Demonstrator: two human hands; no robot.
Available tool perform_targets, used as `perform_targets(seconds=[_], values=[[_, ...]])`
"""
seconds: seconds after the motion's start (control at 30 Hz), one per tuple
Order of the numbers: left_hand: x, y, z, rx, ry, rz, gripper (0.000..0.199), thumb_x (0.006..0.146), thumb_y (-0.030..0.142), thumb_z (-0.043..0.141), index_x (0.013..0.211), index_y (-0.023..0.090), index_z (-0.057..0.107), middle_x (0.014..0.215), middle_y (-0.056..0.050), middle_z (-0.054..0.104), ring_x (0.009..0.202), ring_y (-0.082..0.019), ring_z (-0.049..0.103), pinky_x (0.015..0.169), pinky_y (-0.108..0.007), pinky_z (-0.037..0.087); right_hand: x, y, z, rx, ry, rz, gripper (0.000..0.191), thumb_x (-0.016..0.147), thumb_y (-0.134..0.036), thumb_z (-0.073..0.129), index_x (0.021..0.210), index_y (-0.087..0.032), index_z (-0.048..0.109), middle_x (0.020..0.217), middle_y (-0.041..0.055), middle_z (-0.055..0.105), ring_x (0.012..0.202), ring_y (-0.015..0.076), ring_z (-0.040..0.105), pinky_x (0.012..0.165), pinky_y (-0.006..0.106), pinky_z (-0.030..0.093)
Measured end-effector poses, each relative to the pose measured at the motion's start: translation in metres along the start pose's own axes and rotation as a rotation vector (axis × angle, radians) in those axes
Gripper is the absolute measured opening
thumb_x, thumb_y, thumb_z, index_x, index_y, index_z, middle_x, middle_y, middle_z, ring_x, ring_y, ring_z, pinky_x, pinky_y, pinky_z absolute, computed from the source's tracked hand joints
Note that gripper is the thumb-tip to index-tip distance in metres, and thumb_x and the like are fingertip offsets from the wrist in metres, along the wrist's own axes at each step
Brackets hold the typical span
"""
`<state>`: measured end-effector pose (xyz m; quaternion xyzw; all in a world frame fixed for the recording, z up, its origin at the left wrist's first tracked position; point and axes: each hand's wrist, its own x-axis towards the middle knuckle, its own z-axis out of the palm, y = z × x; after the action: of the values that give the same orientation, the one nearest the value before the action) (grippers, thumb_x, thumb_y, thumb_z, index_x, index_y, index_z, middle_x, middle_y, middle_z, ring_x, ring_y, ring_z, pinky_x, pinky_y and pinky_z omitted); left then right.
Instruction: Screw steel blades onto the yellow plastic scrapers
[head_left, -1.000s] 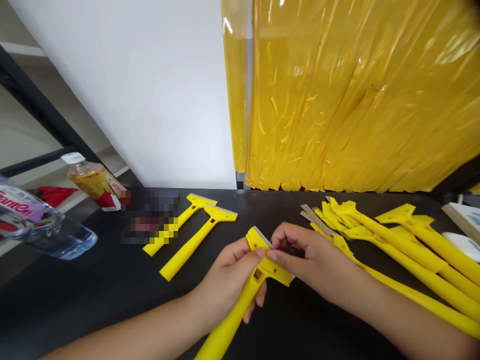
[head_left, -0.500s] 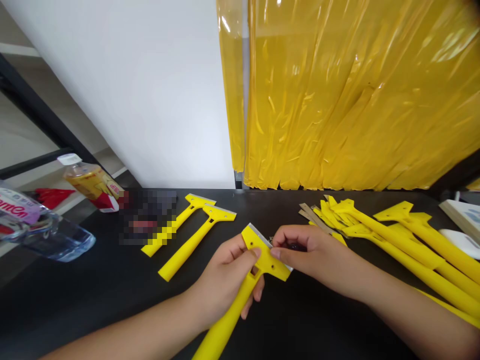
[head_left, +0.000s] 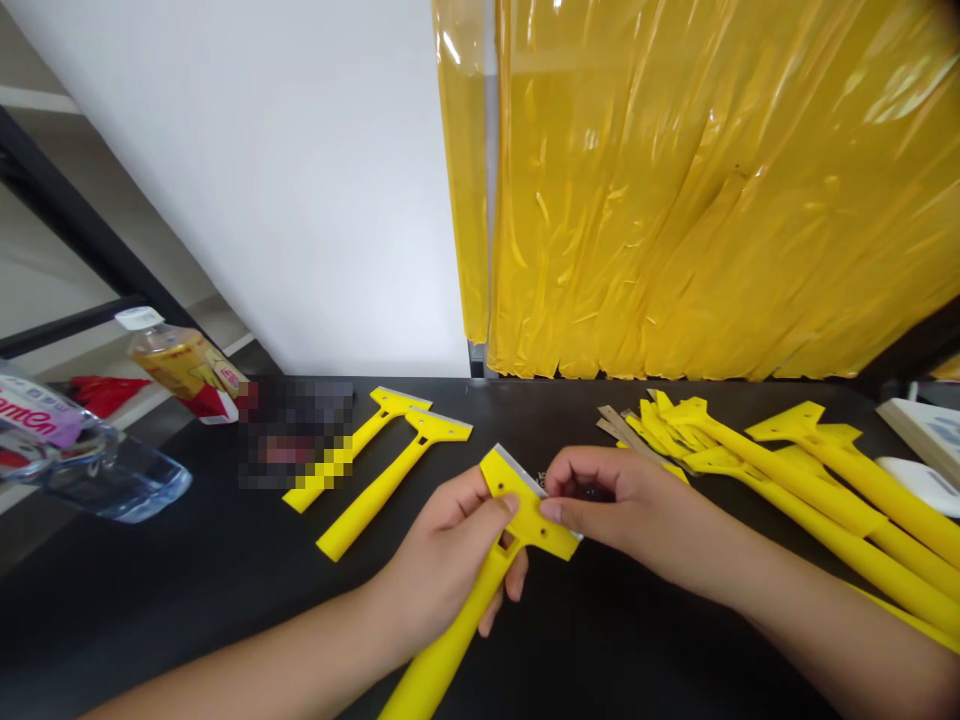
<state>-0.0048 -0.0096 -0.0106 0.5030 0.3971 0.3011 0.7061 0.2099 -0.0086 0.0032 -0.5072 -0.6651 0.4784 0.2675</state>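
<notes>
My left hand (head_left: 450, 550) is closed around the neck of a yellow scraper (head_left: 461, 625), its thumb pressed flat on the head. The handle tilts down toward the lower edge of the view. Along the head's far edge runs a thin metal blade (head_left: 519, 472). My right hand (head_left: 626, 505) pinches that edge between thumb and curled fingers, near its middle. Two holes show in the head. Behind my right fingertips lie some tiny items (head_left: 541, 478), too small to make out. Two more scrapers with metal edges, one nearer (head_left: 373, 492) and one farther (head_left: 366, 428), lie to the left.
On the right is a heap of yellow scraper handles (head_left: 810, 483) and smaller yellow head pieces (head_left: 660, 430), beside grey-brown strips (head_left: 628, 425). Two bottles, one labelled (head_left: 187, 370) and one clear (head_left: 142, 485), lean at left. A yellow plastic curtain (head_left: 675, 200) hangs behind the black table (head_left: 637, 650).
Almost nothing differs. The held scraper and both hands have shifted very slightly, and the grip of each hand is the same.
</notes>
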Motion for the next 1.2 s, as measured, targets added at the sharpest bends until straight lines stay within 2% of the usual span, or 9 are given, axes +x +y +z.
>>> perform_targets(seconds=[0.17,0.23,0.33,0.43,0.6,0.77,0.9,1.07,1.2], values=[[-0.016,0.018,-0.01,0.622,0.245,0.429,0.022,0.106,0.034,0.048,0.092,0.021,0.059,0.074,-0.002,0.068,0.054,-0.013,0.063,0.052,-0.023,0.052,-0.013,-0.015,0.004,-0.187,0.324,-0.071,0.043,0.097,-0.061,0.061,0.075,-0.024,0.065,0.068,-0.0009,0.053,0.067,0.0167,0.048,0.059,0.031,0.035],[-0.021,0.02,-0.014,0.972,0.219,0.713,0.014,0.101,0.023,0.054,0.11,0.02,0.063,0.1,-0.009,0.076,0.083,-0.021,0.075,0.075,-0.03,0.06,-0.016,-0.018,0.009,-0.007,0.241,0.005,0.05,0.096,-0.068,0.058,0.074,-0.023,0.065,0.063,-0.0014,0.049,0.059,0.0144,0.042,0.051,0.03,0.028],[-0.023,0.017,-0.015,1.342,0.11,1.0,0.043,0.096,0.017,0.057,0.138,0.017,0.055,0.124,-0.017,0.074,0.11,-0.032,0.074,0.086,-0.038,0.061,-0.016,-0.018,0.018,0.447,0.033,0.193,0.051,0.092,-0.068,0.063,0.072,-0.021,0.06,0.059,-0.0045,0.046,0.047,0.0084,0.027,0.044,0.028,0.014],[-0.022,0.012,-0.014,1.574,-0.043,1.095,0.043,0.097,0.021,0.055,0.14,0.014,0.057,0.121,-0.02,0.075,0.102,-0.036,0.074,0.073,-0.041,0.062,-0.017,-0.015,0.026,0.738,-0.077,0.291,0.052,0.089,-0.062,0.07,0.065,-0.02,0.05,0.056,-0.008,0.039,0.044,0.0053,0.017,0.044,0.027,0.006],[-0.025,0.014,-0.005,1.714,-0.2,1.095,0.041,0.097,0.012,0.051,0.135,0.017,0.061,0.116,-0.018,0.076,0.101,-0.035,0.074,0.068,-0.039,0.062,-0.015,-0.011,0.031,0.763,-0.125,0.336,0.044,0.09,-0.049,0.068,0.065,-0.022,0.043,0.051,-0.0115,0.029,0.044,0.0062,0.014,0.044,0.025,0.008],[-0.036,0.026,0.006,1.396,-0.13,0.864,0.049,0.09,0.024,0.069,0.138,0.023,0.058,0.128,-0.016,0.069,0.111,-0.036,0.069,0.083,-0.046,0.063,-0.008,-0.008,0.024,0.631,-0.11,0.276,0.031,0.086,-0.04,0.069,0.069,-0.021,0.05,0.054,-0.0105,0.035,0.046,0.0069,0.021,0.044,0.025,0.011],[-0.042,0.035,0.006,0.837,0.003,0.369,0.068,0.079,0.049,0.085,0.137,0.028,0.056,0.129,-0.011,0.066,0.107,-0.029,0.069,0.089,-0.041,0.061,-0.007,-0.009,0.003,0.484,-0.139,0.151,0.027,0.08,-0.034,0.08,0.069,-0.018,0.062,0.057,-0.0082,0.043,0.052,0.0076,0.031,0.048,0.024,0.019],[-0.028,0.022,0.005,0.099,-0.465,-0.245,0.039,0.086,0.044,0.079,0.117,0.022,0.07,0.106,-0.008,0.072,0.086,-0.02,0.072,0.068,-0.026,0.057,-0.013,-0.013,-0.012,0.168,-0.345,-0.055,0.036,0.09,-0.038,0.072,0.065,-0.019,0.054,0.063,-0.0071,0.036,0.06,0.0096,0.03,0.053,0.025,0.023],[-0.02,0.003,0.012,-0.055,-0.434,-0.377,0.029,0.081,0.044,0.084,0.091,0.017,0.08,0.078,-0.006,0.073,0.062,-0.012,0.064,0.051,-0.017,0.044,-0.018,-0.015,-0.011,0.054,-0.409,-0.071,0.034,0.091,-0.031,0.067,0.065,-0.019,0.047,0.064,-0.007,0.034,0.061,0.0096,0.031,0.053,0.025,0.023]])
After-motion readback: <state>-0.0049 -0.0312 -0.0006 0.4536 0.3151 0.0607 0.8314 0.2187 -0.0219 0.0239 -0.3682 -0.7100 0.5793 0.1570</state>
